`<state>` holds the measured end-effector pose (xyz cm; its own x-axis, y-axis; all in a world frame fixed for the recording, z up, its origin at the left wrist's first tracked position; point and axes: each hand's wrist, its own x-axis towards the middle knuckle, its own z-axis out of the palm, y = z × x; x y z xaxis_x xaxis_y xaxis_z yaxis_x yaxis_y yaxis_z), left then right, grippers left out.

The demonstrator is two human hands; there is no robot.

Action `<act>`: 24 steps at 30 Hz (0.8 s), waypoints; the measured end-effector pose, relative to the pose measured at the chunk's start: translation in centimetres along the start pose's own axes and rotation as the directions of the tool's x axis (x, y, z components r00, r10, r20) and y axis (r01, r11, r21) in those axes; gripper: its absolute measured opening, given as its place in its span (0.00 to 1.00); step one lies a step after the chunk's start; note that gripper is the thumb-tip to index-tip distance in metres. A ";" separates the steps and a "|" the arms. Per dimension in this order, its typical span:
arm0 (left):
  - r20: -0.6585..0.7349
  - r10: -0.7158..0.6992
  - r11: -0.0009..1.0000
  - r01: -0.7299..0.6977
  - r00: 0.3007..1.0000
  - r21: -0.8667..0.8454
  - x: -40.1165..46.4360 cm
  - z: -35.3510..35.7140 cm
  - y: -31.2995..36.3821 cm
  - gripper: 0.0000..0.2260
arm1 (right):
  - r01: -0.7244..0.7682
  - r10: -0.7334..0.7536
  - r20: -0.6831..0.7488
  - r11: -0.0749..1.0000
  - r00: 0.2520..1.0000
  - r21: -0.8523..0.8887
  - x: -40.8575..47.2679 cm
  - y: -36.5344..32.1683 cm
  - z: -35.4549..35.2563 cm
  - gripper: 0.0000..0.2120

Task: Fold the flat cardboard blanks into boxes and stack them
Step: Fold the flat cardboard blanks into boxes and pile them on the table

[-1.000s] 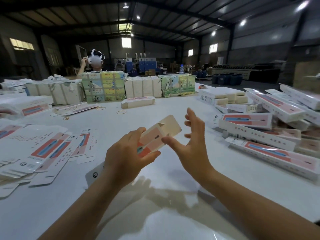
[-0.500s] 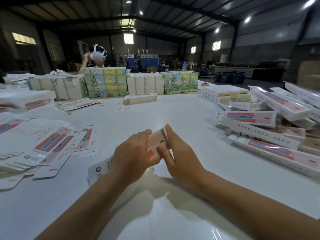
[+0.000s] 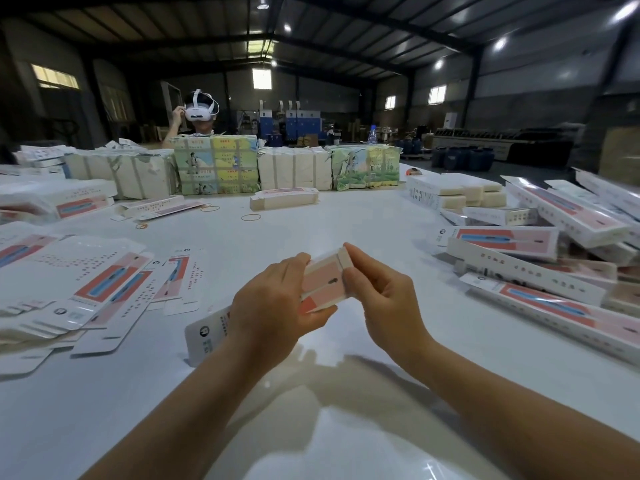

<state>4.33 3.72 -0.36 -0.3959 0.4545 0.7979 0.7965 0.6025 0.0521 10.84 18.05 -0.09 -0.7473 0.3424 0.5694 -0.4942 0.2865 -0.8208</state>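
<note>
One carton [image 3: 323, 284] held above the desk [image 3: 346, 427]; two hands: left hand [image 3: 273, 308] grips its middle, right hand [image 3: 384, 299] pinches the far end. Three rubber bands [image 3: 251, 217]. End flap, open a second ago, now shut.

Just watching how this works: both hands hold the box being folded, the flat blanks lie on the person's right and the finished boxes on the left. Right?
Sides are swapped. The head view shows the flat blanks on the person's left and the finished boxes on the right. Both the left hand and right hand do hold the box.

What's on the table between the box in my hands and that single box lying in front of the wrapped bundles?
Only a rubber band on bare table, in the head view.
</note>
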 end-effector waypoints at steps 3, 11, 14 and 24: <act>-0.013 0.001 1.000 -0.002 1.000 -0.018 -0.1 -0.3 0.1 0.30 | 0.044 -0.044 0.018 0.999 0.999 -0.012 -0.2 0.0 -0.1 0.17; -0.033 0.070 0.993 -0.066 0.997 0.103 0.2 -0.8 0.2 0.31 | -0.012 0.013 0.008 0.995 1.000 -0.101 0.1 -0.1 -0.2 0.18; -0.026 0.110 0.976 -0.103 0.994 0.191 0.2 -0.7 0.2 0.31 | -0.005 0.003 -0.012 0.982 1.000 -0.190 0.0 0.1 -0.1 0.17; 0.014 0.011 0.979 -0.014 1.000 0.202 0.2 -0.5 1.3 0.23 | 0.143 -0.080 0.150 0.867 0.985 -0.477 -1.4 0.4 0.9 0.17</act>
<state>5.52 4.28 0.11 -0.3934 0.4701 0.7901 0.6932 0.7162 -0.0809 11.27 16.85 -1.25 -0.7638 0.1803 0.6198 -0.3235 0.7240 -0.6092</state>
